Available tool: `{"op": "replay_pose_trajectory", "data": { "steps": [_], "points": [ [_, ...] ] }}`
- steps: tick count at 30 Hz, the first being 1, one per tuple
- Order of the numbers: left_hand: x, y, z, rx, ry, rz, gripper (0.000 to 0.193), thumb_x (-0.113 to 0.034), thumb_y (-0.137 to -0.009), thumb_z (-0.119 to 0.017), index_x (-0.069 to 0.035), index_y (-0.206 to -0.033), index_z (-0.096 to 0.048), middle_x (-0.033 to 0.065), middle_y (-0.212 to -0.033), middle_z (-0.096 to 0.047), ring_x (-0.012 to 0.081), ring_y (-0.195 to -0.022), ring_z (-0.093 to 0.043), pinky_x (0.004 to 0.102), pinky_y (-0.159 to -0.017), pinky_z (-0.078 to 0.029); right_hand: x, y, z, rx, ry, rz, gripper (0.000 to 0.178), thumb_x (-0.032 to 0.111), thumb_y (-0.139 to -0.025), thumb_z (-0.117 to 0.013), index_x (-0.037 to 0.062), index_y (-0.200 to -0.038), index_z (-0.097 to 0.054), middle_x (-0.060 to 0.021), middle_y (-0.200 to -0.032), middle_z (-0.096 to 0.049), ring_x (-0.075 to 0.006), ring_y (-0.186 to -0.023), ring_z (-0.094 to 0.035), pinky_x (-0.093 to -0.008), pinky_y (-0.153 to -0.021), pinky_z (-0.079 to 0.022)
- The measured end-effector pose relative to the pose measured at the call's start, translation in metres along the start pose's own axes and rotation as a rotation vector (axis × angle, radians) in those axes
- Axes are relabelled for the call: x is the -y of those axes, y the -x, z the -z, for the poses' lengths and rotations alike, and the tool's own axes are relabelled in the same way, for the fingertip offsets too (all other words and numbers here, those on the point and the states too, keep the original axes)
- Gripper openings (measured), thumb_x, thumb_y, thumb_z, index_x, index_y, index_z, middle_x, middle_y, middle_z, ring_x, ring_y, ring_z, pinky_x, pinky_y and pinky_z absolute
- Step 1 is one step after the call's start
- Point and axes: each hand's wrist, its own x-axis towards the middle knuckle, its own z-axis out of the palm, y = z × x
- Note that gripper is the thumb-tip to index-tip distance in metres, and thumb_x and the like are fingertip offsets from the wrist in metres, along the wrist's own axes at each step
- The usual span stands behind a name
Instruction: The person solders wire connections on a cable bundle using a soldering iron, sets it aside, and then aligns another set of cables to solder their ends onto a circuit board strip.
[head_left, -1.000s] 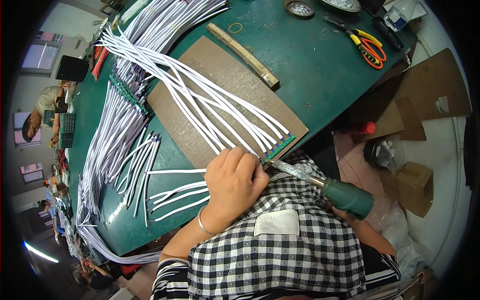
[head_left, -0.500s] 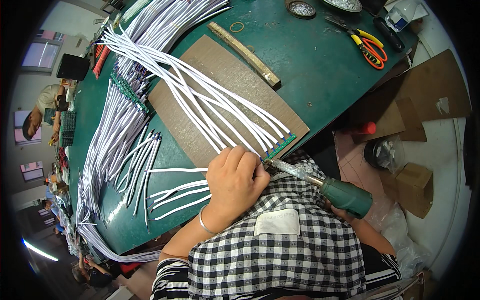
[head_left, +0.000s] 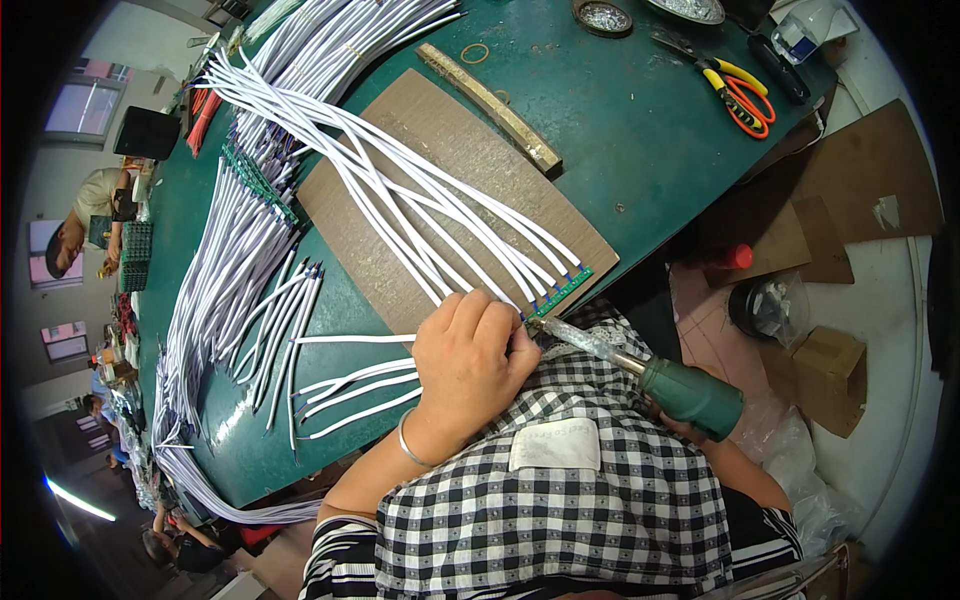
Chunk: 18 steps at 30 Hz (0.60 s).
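Observation:
My left hand (head_left: 470, 355) is closed in a pinch on a white cable at the near end of a narrow green circuit board strip (head_left: 565, 290). Several white cables (head_left: 440, 190) run from that strip across a brown board (head_left: 340, 235), their blue ends meeting its edge. A few loose cables (head_left: 360, 397) extend left from beneath my fist. My right hand (head_left: 682, 426), largely hidden, is wrapped round the green handle of a soldering iron (head_left: 690, 397). The iron's tip is at the strip's near end, beside my left fingertips; the exact contact is too small to tell.
Thick bundles of white cables (head_left: 215, 270) cover the left of the green table (head_left: 640, 140). A metal-looking bar (head_left: 490, 108) lies beyond the board. Yellow-and-orange-handled cutters (head_left: 742, 95) and small dishes (head_left: 602, 18) lie at the far right. Cardboard (head_left: 830, 380) stands on the floor.
The soldering iron's handle has dipped very slightly, with its tip staying at the strip. My left hand and the cables look unmoved.

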Motion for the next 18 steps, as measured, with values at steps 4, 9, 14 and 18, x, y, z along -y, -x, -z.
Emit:
{"op": "replay_pose_trajectory", "data": {
  "steps": [4,9,14,18],
  "points": [
    [0.0,0.0,0.0,0.009,0.0,0.007,0.017,-0.004,-0.057,-0.066,-0.008,-0.067,-0.052,0.0054,-0.066,-0.048,0.0237,-0.062,-0.05,0.0348,-0.054,-0.04,-0.007,-0.003,0.003,-0.028,0.161,0.129,0.026,0.017,-0.074,-0.072,0.0008,-0.093,-0.064,-0.0098,-0.091,-0.065,-0.023,-0.079,-0.063,-0.0333,-0.073,-0.05],
    [0.0,0.0,0.001,0.011,-0.005,0.01,0.018,-0.005,-0.058,-0.066,-0.008,-0.067,-0.052,0.0056,-0.067,-0.048,0.0241,-0.062,-0.051,0.0352,-0.055,-0.041,0.001,-0.004,0.007,0.033,-0.363,-0.224,0.028,0.017,-0.078,-0.067,-0.0019,-0.098,-0.06,-0.0086,-0.081,-0.064,-0.0177,-0.065,-0.062,-0.0287,-0.064,-0.051],
    [-0.001,0.001,0.0,0.015,0.002,0.014,0.018,-0.007,-0.059,-0.067,-0.008,-0.068,-0.052,0.007,-0.068,-0.049,0.0259,-0.064,-0.05,0.0375,-0.057,-0.039,0.0,0.0,0.009,0.114,-0.205,-0.188,0.047,0.034,-0.088,-0.054,-0.0008,-0.119,-0.058,-0.0072,-0.076,-0.061,-0.0148,-0.069,-0.057,-0.0272,-0.069,-0.044],
    [0.0,0.007,0.005,0.03,-0.035,0.051,0.016,-0.012,-0.063,-0.068,-0.01,-0.073,-0.055,0.0062,-0.077,-0.051,0.0256,-0.076,-0.05,0.0381,-0.065,-0.036,0.009,-0.013,0.009,0.096,-0.35,-0.2,0.041,0.023,-0.086,-0.058,-0.0036,-0.117,-0.056,-0.007,-0.081,-0.063,-0.0159,-0.073,-0.06,-0.0269,-0.073,-0.048]
  ]
}}
